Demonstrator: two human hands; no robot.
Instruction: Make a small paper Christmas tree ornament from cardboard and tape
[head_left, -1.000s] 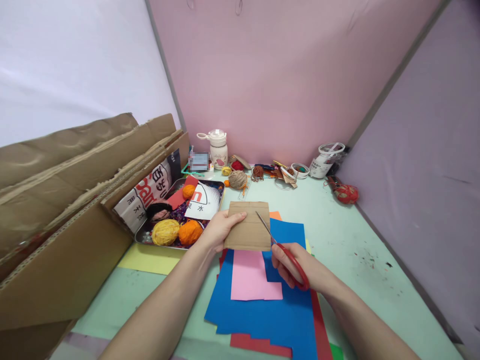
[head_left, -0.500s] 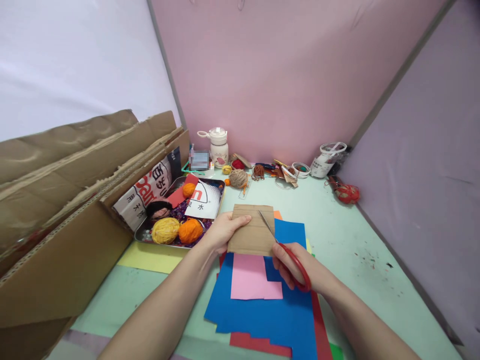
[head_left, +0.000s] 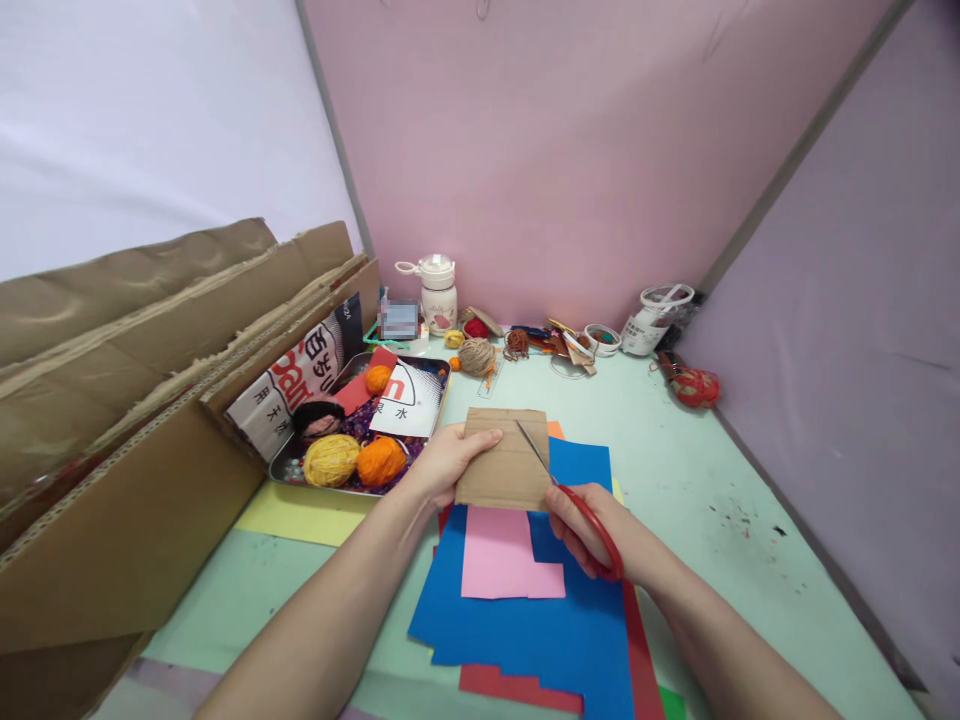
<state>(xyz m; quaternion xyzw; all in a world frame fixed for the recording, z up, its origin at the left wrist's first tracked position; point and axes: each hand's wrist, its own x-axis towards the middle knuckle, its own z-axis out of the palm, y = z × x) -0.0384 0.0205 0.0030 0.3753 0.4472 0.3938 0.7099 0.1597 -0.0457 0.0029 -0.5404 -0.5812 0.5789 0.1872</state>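
My left hand (head_left: 454,465) grips the left edge of a brown cardboard piece (head_left: 499,475), thumb on top and the other fingers beneath it. In my right hand (head_left: 589,530) is a pair of red-handled scissors (head_left: 606,530). Their blades look closed and lie slantwise over the right part of the cardboard, tips toward its upper edge. Under both hands are a pink sheet (head_left: 499,560) with a notch cut out and a large blue sheet (head_left: 525,635) with stepped edges. Red paper (head_left: 517,688) shows below the blue.
Left of my hands stands a metal tray (head_left: 319,488) with yarn balls and paper, beside upright cardboard sheets (head_left: 150,480). Along the back are a white bottle (head_left: 439,297), a beige yarn ball (head_left: 476,357) and a white cup (head_left: 646,325). Red yarn (head_left: 691,386) lies at right.
Almost nothing differs. The cardboard's near edge has tilted up very slightly, and my right hand with the scissors has shifted a touch to the right.
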